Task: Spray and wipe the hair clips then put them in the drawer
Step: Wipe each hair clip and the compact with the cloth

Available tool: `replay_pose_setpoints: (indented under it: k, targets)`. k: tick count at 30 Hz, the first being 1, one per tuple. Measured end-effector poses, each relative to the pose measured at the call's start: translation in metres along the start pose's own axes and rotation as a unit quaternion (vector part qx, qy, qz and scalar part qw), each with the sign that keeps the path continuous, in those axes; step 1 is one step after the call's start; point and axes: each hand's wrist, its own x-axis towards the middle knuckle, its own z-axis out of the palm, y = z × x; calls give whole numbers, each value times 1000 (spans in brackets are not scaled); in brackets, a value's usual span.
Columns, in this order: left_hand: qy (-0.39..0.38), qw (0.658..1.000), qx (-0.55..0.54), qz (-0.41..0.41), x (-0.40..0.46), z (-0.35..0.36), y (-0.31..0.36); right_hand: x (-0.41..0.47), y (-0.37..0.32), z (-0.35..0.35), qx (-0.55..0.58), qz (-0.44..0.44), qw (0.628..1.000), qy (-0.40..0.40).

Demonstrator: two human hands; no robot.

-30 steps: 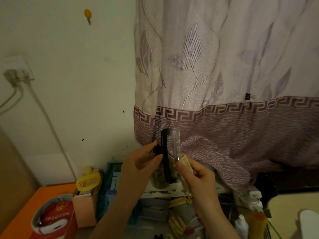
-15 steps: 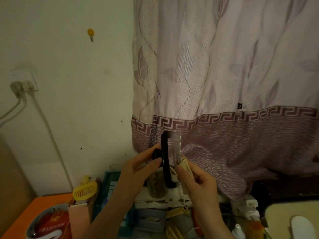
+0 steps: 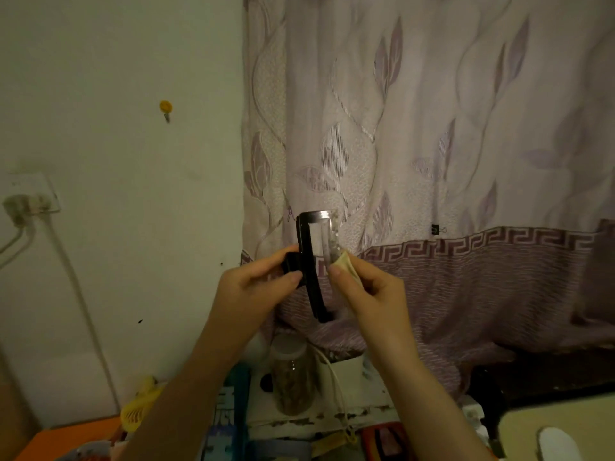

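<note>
- Both hands are raised in front of us, above the cluttered surface and against the lower part of the curtain.
- Our left hand is closed on the hair clip: thumb and fingers pinch the black tab at the clip's left edge.
- We see the hair clip held upright in the air, a long black frame with a clear, glittery strip along its right side. Its upper end stands above both hands; its lower end hangs below the fingers.
- Our right hand is closed on a small folded yellowish cloth, pinched between thumb and fingers.
- We see the cloth touching the right side of the hair clip, near the middle of the clear strip.
- Below the hands, a clear jar with dark contents stands on a white ledge, beside a white cord.
- We note a yellow handheld fan at lower left, next to an orange tabletop.
- On the wall at left, we see a socket with a plug and cables, and a yellow hook higher up.
- A small black binder clip is fixed to the curtain to the right of the hands.
- No drawer can be made out from this viewpoint.
</note>
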Motion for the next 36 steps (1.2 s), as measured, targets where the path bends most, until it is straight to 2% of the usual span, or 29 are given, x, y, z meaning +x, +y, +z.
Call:
replay_pose_setpoints:
  k: [9,17,19,24,31,36]
  targets:
    - [-31,998,-48,-8,4,5,14,23,-25,0,-8,-47,999,-6]
    - [14,994,-107,-22,2,12,14,18,-32,-14,-6,-50,999,-5]
    - [34,992,-117,-20,2,12,15,14,-30,-17,-7,-49,998,-24]
    - [64,991,-120,-4,3,15,19,-1,-16,-17,-83,-26,995,-48]
    - [-7,995,-97,-14,-3,13,21,-7,-15,-17,-78,1,997,-28]
    - [-55,997,-43,-12,-5,9,22,-5,-20,-15,-46,3,999,-23]
